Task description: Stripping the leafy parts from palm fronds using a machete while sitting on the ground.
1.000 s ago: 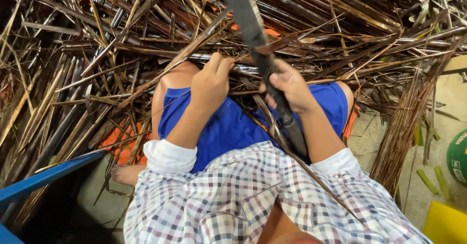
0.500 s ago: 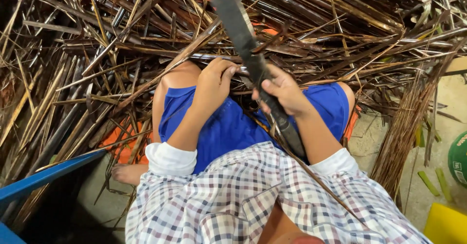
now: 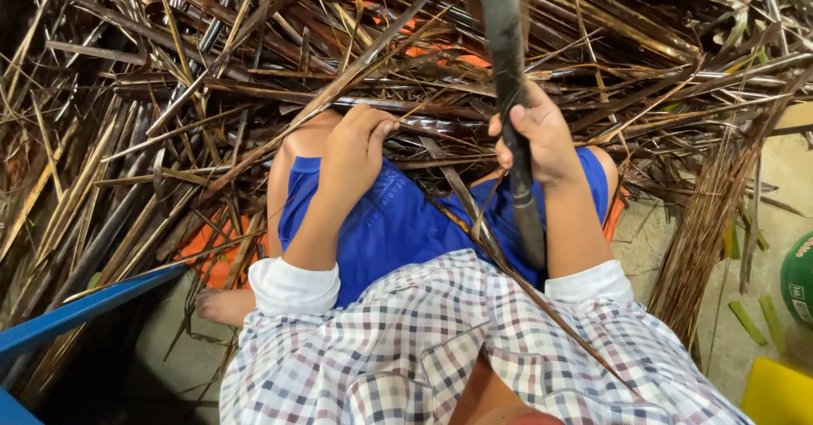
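My right hand is closed in a full fist around a long dark blade-like tool; the thumb lies over the front of it and the fingers wrap behind; the tool stands almost upright, its upper end running out of the top of the view and its lower end coming down past my wrist to the blue shorts. My left hand is curled, the fingers bent inward at the edge of the heap; it presses on a dark brown leaf stalk that lies across just above my knees; I cannot tell if the fingers really close around the stalk or only rest on it, because the fingertips are hidden from me.

The two hands are near each other, the left one a little lower, with the stalk passing between them; a thin dry strip runs from under the right hand down across the shorts toward my checked shirt.

Around the hands there is a big heap of dry palm stalks and leaf strips, brown and straw-coloured, lying crossed in all directions and covering my knees; something orange shows under the heap at my left side and also above the hands. My bare foot rests on the concrete floor; a blue bar is at the lower left; a bundle of thin fibres hangs at the right; further right I see a green round thing and a yellow corner, both cut by the frame.
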